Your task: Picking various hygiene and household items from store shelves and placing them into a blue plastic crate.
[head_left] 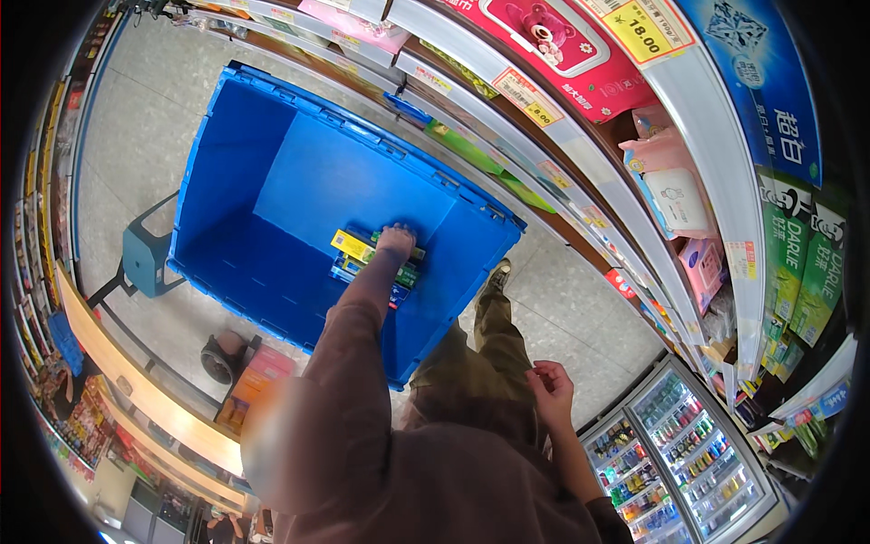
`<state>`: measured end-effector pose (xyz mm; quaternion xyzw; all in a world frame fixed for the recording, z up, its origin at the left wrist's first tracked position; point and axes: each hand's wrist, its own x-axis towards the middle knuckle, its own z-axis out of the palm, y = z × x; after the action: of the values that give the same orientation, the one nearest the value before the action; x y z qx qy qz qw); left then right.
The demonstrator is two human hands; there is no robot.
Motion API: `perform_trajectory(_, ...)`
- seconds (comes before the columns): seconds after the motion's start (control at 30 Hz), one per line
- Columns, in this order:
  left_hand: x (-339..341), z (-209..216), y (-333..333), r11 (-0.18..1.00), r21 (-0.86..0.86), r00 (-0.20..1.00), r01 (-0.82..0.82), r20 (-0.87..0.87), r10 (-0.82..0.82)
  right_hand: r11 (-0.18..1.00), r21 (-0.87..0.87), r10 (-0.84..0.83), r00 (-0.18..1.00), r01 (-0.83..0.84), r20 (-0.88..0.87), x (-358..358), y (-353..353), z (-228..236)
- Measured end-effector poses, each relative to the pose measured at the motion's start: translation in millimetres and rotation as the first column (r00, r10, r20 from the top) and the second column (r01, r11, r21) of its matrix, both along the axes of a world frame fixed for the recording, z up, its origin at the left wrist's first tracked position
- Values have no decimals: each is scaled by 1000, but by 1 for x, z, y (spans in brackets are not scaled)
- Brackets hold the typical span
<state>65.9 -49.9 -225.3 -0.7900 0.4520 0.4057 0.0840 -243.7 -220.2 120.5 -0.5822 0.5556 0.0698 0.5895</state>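
A large blue plastic crate (231, 181) stands before me, and my left arm reaches down into it. Several small oblong cartons, toothpaste-like in shape, lie together on its bottom: a yellow one (352, 245), blue ones (347, 269) and green ones (408, 275). My left hand (397, 241) is closed over the far end of this group, its fingers curled down around a green carton that it partly hides. Outside the crate, my right hand (551, 388) hangs near my thigh with nothing in it, fingers loosely bent and thumb apart.
Shelves along the right hold a pink wipes pack (675, 195), green toothpaste cartons (787, 258) and price tags. A glass-door drinks fridge (680, 449) stands at lower right. Left are a grey-blue stool-like object (149, 254), an orange-pink box (258, 381) and a wooden counter edge (127, 363).
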Motion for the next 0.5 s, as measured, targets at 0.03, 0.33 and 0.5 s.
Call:
perform_trajectory(0.03,1,9,-4,1000,-14,1000,-13,-10,13,1000,-22,-4,1000,4,-1,-2,0,-2)
perform_trajectory(0.33,8,28,5,970,244,981,13,-191,35,1000,11,18,1000,-18,-11,6,0,-1)
perform_trajectory(0.5,5,42,9,984,178,984,9,-178,23,999,22,42,999,-43,25,7,0,1)
